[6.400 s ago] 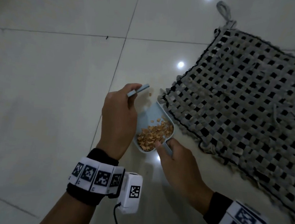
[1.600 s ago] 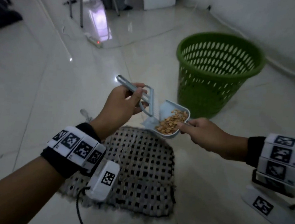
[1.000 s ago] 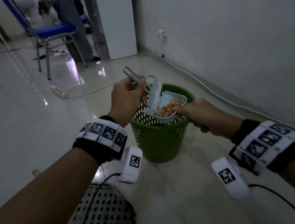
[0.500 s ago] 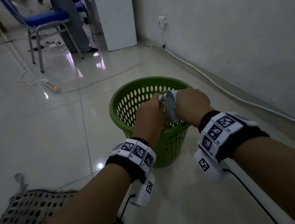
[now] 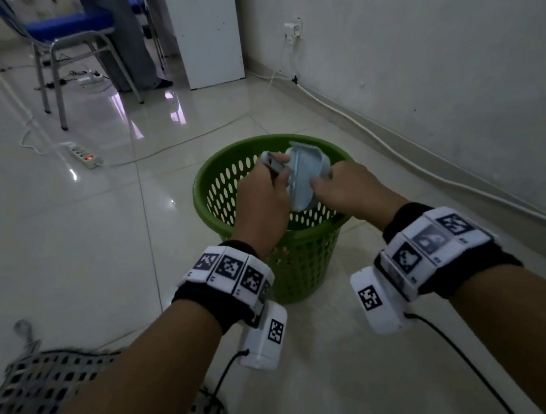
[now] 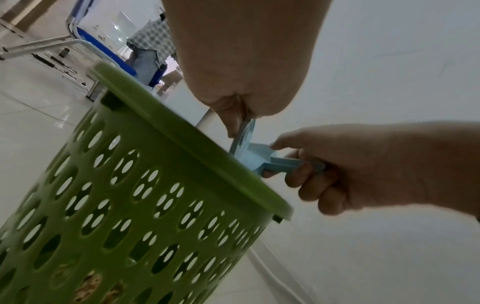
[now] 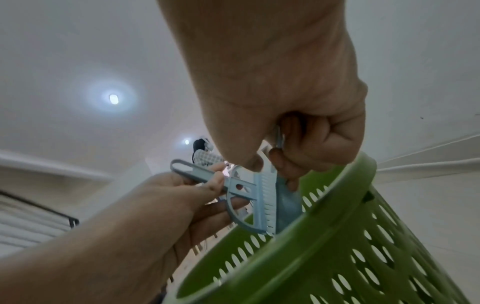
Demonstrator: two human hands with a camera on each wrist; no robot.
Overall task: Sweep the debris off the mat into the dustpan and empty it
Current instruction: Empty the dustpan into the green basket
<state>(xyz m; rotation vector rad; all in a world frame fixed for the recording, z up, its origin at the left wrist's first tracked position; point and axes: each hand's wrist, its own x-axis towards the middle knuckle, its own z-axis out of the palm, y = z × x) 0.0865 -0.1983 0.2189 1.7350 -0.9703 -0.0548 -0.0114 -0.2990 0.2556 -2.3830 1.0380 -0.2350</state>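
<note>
A pale blue dustpan (image 5: 308, 177) stands tipped on edge over the mouth of the green perforated basket (image 5: 297, 257). My right hand (image 5: 319, 186) grips its handle (image 6: 285, 164). My left hand (image 5: 276, 174) grips the handle of the small blue brush (image 7: 263, 197), whose head lies against the pan's open side. No debris shows in the pan. Tan bits (image 6: 93, 281) show through the basket's lower holes. The woven black-and-grey mat (image 5: 55, 382) lies on the floor at the bottom left, partly behind my left forearm.
The basket stands on glossy white tile near a wall with a white cable (image 5: 400, 154) along its foot. A power strip (image 5: 84, 156), a blue chair (image 5: 66, 33), a person's legs (image 5: 122, 31) and a white cabinet (image 5: 207, 28) are at the back left.
Both hands carried the filled dustpan and brush from the mat to the basket and tipped the pan. In the last half second the pan rose a little, more upright.
</note>
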